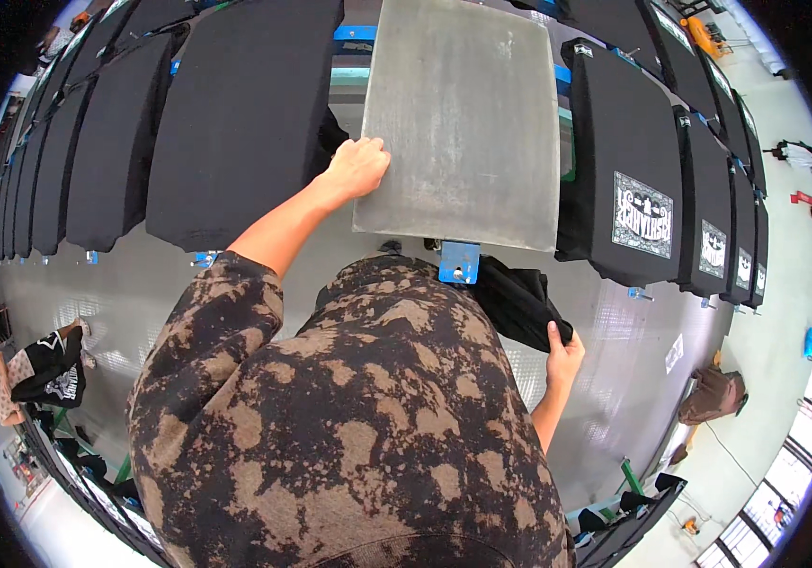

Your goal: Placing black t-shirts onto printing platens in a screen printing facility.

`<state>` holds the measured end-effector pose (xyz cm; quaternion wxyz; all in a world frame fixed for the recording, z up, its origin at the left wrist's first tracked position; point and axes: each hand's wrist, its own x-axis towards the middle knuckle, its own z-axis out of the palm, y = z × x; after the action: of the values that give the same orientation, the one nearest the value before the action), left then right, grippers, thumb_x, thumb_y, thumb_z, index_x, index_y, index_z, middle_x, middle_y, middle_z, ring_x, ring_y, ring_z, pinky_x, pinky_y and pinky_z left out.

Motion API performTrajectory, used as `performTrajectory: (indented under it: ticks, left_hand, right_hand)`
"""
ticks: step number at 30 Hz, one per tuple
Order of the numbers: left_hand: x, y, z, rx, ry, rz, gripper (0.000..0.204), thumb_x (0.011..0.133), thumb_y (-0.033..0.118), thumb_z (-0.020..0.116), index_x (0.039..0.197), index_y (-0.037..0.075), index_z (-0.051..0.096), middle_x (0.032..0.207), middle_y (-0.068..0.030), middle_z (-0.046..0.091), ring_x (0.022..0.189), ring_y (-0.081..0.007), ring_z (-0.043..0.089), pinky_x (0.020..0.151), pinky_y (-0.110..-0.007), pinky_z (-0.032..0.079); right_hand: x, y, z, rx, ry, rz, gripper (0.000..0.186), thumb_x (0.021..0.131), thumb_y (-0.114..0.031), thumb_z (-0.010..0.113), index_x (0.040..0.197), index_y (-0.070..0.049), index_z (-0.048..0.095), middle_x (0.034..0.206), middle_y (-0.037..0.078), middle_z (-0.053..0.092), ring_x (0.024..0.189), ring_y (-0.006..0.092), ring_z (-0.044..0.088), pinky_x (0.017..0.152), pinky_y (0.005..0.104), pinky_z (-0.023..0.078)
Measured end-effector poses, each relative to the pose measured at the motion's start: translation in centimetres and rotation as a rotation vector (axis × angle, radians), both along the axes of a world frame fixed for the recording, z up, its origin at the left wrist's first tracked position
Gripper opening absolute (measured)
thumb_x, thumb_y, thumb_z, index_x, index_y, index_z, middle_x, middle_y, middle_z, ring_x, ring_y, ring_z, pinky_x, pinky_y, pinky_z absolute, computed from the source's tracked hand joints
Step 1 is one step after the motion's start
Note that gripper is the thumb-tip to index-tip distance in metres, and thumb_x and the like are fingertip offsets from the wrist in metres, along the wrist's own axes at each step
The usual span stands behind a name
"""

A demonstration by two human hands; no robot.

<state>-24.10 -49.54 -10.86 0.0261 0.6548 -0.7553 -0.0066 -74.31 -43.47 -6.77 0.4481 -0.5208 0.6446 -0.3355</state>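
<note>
A bare grey metal platen (458,123) lies in front of me on a blue bracket (459,263). My left hand (358,166) is at its left edge, fingers curled onto the edge. My right hand (562,350) is low on the right, closed on a black cloth garment (519,298) that hangs beside the bracket, thumb on top. The garment's far end disappears behind the bracket and platen.
Platens covered in black shirts (235,104) line up to the left; those on the right (619,142) carry white prints. At lower left a person (13,379) holds a printed black garment. A brown item (713,398) lies at right.
</note>
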Motion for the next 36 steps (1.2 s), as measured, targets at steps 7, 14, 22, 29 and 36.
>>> performTrajectory:
  ticks: [7, 14, 22, 29, 36]
  left_hand:
    - [-0.8, -0.5, -1.8, -0.04, -0.062, 0.137, 0.011, 0.083, 0.011, 0.058, 0.082, 0.002, 0.063, 0.09, -0.0142, 0.062, 0.088, -0.0322, 0.065, 0.072, -0.042, 0.054]
    - [4.3, 5.7, -5.3, 0.029, 0.131, 0.184, 0.021, 0.084, 0.011, 0.053, 0.092, -0.006, 0.063, 0.083, -0.0265, 0.06, 0.084, -0.0425, 0.061, 0.077, -0.051, 0.05]
    - [4.2, 20.8, -3.7, 0.435, 0.342, 0.828, 0.028, 0.092, 0.026, 0.063, 0.093, -0.002, 0.062, 0.094, -0.027, 0.068, 0.094, -0.0416, 0.067, 0.085, -0.049, 0.052]
    - [-13.2, 11.8, 2.1, 0.297, 1.128, 0.524, 0.016, 0.091, 0.015, 0.069, 0.103, 0.004, 0.068, 0.083, -0.01, 0.072, 0.074, -0.0181, 0.068, 0.07, -0.034, 0.055]
    - [-19.7, 8.1, 5.8, 0.236, 1.053, -0.285, 0.026, 0.082, 0.019, 0.077, 0.104, 0.007, 0.068, 0.099, -0.0099, 0.063, 0.091, -0.0315, 0.064, 0.079, -0.04, 0.053]
  right_hand:
    - [-0.8, 0.2, -0.9, -0.019, -0.013, 0.114, 0.021, 0.089, -0.014, 0.076, 0.1, 0.003, 0.071, 0.086, -0.001, 0.067, 0.08, 0.0085, 0.058, 0.076, 0.0242, 0.048]
    - [-0.3, 0.6, -2.1, -0.022, 0.106, 0.183, 0.023, 0.087, -0.015, 0.077, 0.102, 0.002, 0.071, 0.086, 0.003, 0.07, 0.081, 0.0102, 0.06, 0.076, 0.0265, 0.049]
    - [2.4, -1.7, -1.2, 0.043, 0.265, 0.394, 0.026, 0.084, -0.018, 0.077, 0.103, -0.001, 0.071, 0.08, 0.011, 0.071, 0.075, 0.0167, 0.066, 0.072, 0.031, 0.051]
    - [7.2, -5.0, 1.4, 0.08, 0.345, 0.818, 0.029, 0.083, -0.02, 0.077, 0.105, -0.001, 0.071, 0.086, 0.02, 0.071, 0.076, 0.0275, 0.071, 0.071, 0.035, 0.052]
    - [11.0, -4.6, 3.1, 0.242, 0.421, 0.988, 0.03, 0.081, -0.01, 0.063, 0.109, -0.009, 0.071, 0.097, 0.021, 0.07, 0.093, 0.0384, 0.068, 0.08, 0.0456, 0.053]
